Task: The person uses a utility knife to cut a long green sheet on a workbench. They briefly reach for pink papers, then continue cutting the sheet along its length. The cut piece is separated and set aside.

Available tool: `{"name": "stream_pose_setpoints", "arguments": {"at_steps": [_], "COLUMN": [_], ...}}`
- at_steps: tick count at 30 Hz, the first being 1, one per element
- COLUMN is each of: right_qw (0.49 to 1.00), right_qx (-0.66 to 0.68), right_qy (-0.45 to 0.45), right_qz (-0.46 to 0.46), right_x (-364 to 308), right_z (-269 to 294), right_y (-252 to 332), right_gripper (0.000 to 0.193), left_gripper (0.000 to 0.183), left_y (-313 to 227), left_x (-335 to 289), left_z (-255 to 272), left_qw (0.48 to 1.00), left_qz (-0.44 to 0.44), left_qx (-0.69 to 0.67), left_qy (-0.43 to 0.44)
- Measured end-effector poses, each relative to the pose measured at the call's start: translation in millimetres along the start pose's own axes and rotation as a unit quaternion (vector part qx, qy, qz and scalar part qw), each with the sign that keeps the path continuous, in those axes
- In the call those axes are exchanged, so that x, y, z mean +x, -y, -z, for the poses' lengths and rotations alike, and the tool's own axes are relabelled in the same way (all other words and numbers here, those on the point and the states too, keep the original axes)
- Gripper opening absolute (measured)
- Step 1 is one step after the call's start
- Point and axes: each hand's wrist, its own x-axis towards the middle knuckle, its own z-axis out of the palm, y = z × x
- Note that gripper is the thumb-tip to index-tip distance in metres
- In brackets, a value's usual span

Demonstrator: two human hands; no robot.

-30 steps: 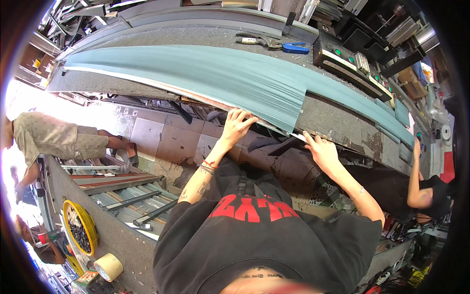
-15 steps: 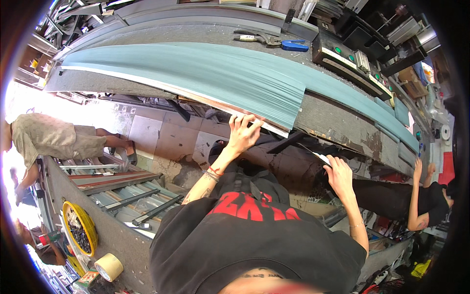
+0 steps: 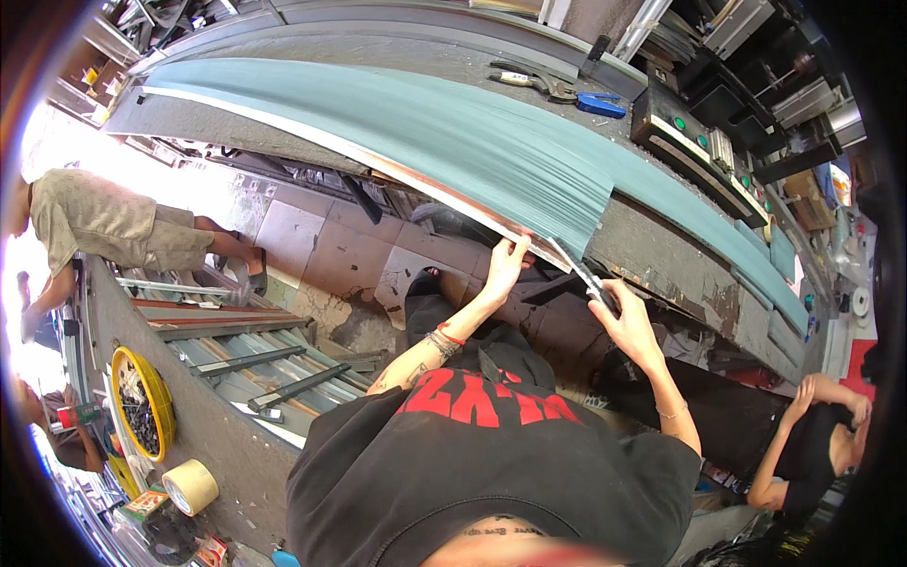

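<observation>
Long, blue-green slats or sheets [image 3: 397, 132] lie stacked on the bench, with a white strip [image 3: 378, 161] along their near edge. My left hand [image 3: 508, 266] is closed on that edge near its right end, thumb and fingers pinching the strip. In my right hand [image 3: 627, 323] is a slim knife [image 3: 588, 274] with a dark handle and a pale, narrow blade. Its blade tip meets the near edge of the stack, just right of my left fingers. Whether the blade cuts into the strip, I cannot tell.
Pliers [image 3: 539, 83] and a blue-handled tool [image 3: 601, 104] lie behind the stack. A box with green buttons [image 3: 694, 142] stands at the back right. One person [image 3: 104, 217] is at the left, another [image 3: 817, 439] at the right. Behind me are a yellow basket [image 3: 162, 402] and tape roll [image 3: 191, 487].
My right hand has brought the knife up and left, from below the bench edge onto the stack's edge. My left hand keeps its grip there. The person at the right has shifted their arms.
</observation>
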Motion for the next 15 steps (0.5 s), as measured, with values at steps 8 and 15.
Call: {"name": "stream_pose_setpoints", "arguments": {"at_steps": [8,15], "right_qw": [0.989,0.969], "right_qx": [0.004,-0.062], "right_qy": [0.145,0.232], "right_qz": [-0.02,-0.048], "right_x": [17.0,34.6], "right_z": [-7.2,3.3], "right_y": [-0.6,15.1], "right_gripper": [0.038,0.035], "left_gripper": [0.03,0.027], "left_y": [6.1,12.8], "left_x": [-9.1,-20.1], "left_z": [19.9,22.1], "left_qw": [0.994,0.996], "left_qz": [-0.049,-0.063], "left_qx": [0.048,0.017], "left_qy": [0.084,0.068]}}
